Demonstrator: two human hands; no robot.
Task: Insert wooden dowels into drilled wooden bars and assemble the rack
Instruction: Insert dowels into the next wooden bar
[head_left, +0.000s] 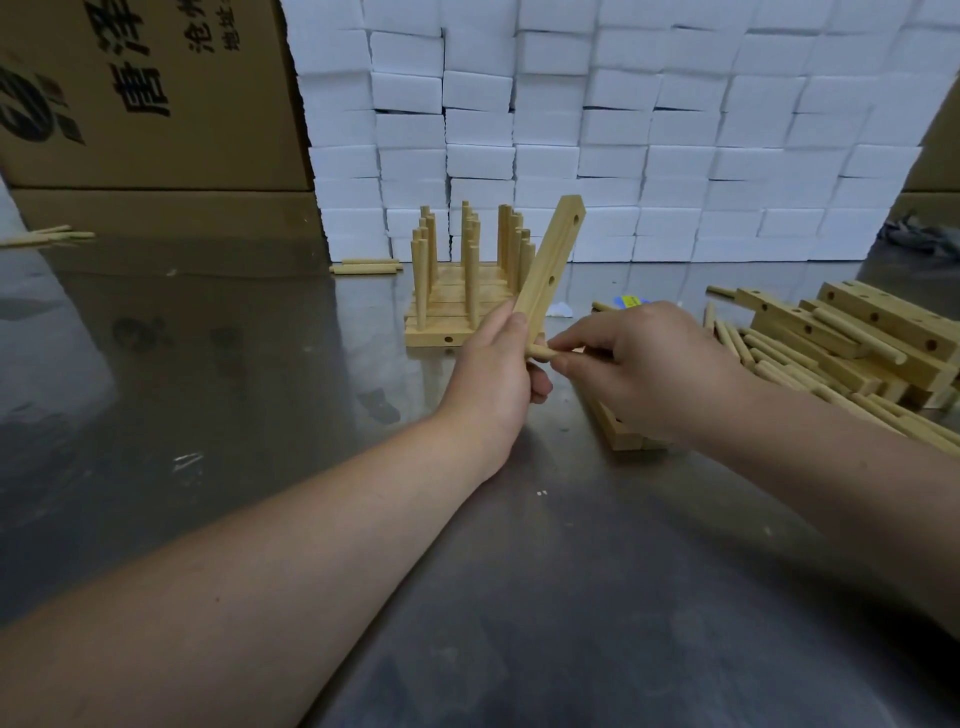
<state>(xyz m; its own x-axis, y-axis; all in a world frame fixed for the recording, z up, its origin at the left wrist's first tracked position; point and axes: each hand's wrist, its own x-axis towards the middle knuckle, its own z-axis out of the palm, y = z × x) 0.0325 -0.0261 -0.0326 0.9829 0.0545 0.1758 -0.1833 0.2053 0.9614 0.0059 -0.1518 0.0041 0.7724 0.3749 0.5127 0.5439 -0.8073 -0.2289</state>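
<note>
fingers (515, 326) of the left hand (488, 379) curl round the lower end of a drilled wooden bar (551, 260) and hold it above the tabletop (234, 374), tilted, with its upper end leaning away and to the right. two holes show on the bar's face above the fingers. the right hand (654, 369) pinches a short dowel (540, 353) between thumb and fingertips, right against the bar's lower end and touching the left fingers; whether its tip sits in a hole cannot be told.

just beyond the fingers stands a stack of bars with upright dowels (447, 306). to the right of the right hand lies a pile of loose bars and dowels (852, 348), and under that wrist a few flat bars (623, 436). further back to the left of the fingers lie two loose dowels (366, 267). behind everything rise a wall of white blocks (649, 130) and a cardboard box (145, 114).
</note>
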